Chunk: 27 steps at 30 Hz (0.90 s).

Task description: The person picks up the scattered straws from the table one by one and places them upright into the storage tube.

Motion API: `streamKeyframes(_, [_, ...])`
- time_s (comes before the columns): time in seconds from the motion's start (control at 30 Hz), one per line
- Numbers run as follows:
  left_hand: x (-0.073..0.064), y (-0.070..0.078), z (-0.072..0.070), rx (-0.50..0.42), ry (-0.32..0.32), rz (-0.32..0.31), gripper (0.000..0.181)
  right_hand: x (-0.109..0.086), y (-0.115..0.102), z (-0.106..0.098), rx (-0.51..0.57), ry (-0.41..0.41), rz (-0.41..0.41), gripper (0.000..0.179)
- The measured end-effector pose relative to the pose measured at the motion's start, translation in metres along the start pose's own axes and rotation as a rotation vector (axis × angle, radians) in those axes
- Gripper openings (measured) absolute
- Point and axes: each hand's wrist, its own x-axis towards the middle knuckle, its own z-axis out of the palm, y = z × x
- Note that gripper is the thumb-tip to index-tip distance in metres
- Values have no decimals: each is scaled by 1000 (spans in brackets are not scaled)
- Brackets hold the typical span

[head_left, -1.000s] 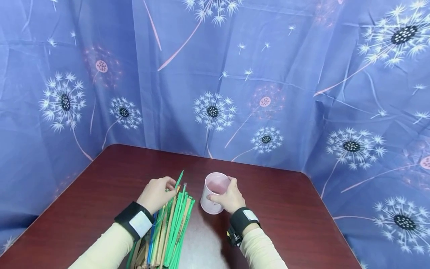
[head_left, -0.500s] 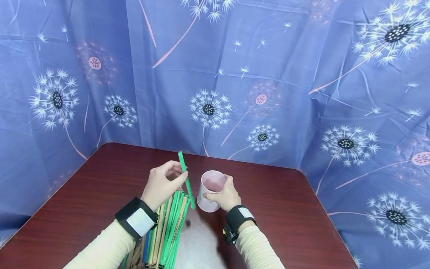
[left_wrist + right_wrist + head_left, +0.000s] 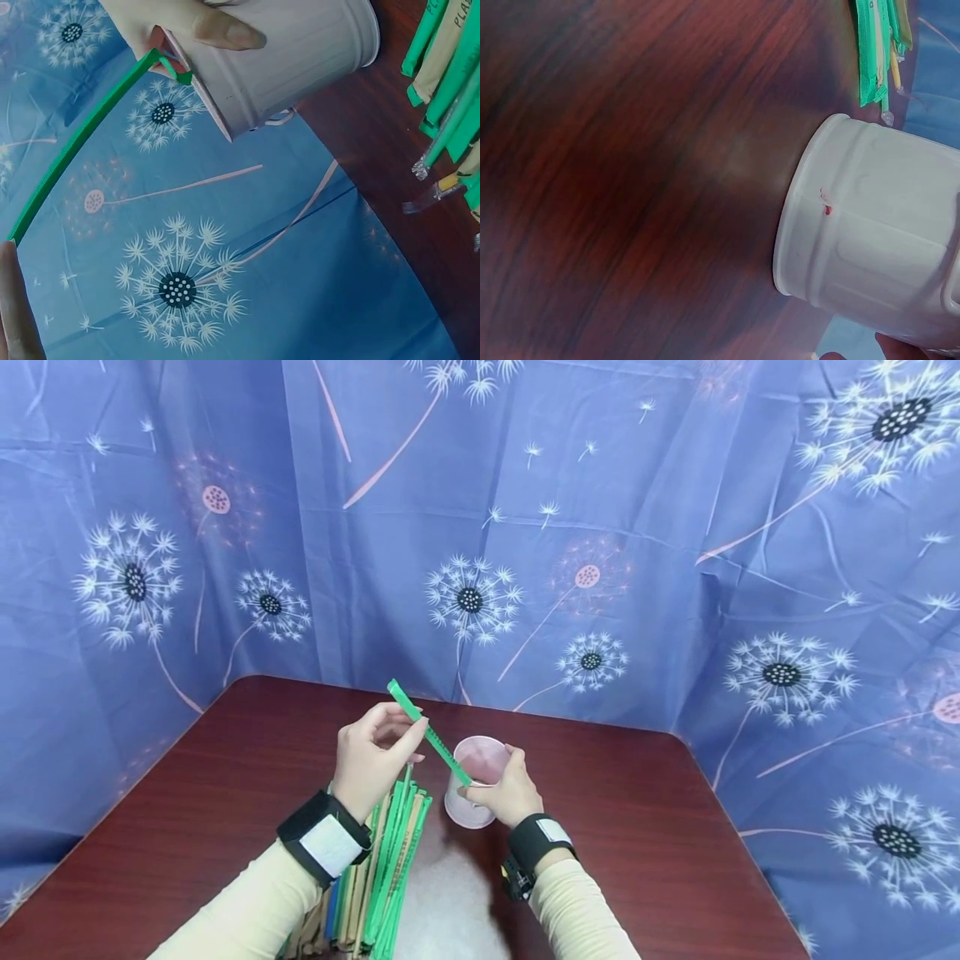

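My left hand (image 3: 375, 752) pinches a green paper-wrapped straw (image 3: 444, 752) between thumb and fingers. The straw slants down to the right, its lower end at the mouth of a small pale pink bucket (image 3: 467, 812). In the left wrist view the straw (image 3: 75, 142) looks slightly bowed, and its folded tip overlaps the bucket's rim. My right hand (image 3: 513, 792) grips that rim, thumb toward me and fingers on the far right side. The bucket (image 3: 885, 210) stands upright on the table; its floor is hidden.
A pile of wrapped straws (image 3: 393, 852) in green, tan and blue lies left of the bucket, partly under my left forearm. Some straws (image 3: 442, 124) have clear wrappers. The dark red table (image 3: 637, 827) is backed by a blue dandelion-print curtain (image 3: 375, 568).
My left hand has lifted the green straw up from the pile and brought it right, tilting its lower end to the bucket's mouth. My right hand keeps its grip on the bucket.
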Motion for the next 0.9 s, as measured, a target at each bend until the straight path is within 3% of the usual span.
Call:
streamKeyframes(0.2, [0,-4,6,18,-2,23,19,1,2,-1,4,8,-7,107])
streamKeyframes(0.63, [-4,-15,14,114,-70,16,14,0,1,1,-6,4,-13,106])
streamKeyframes(0.9, [-8,-28,19,234,-84,85,10,0,1,-1,2,9,-13,107])
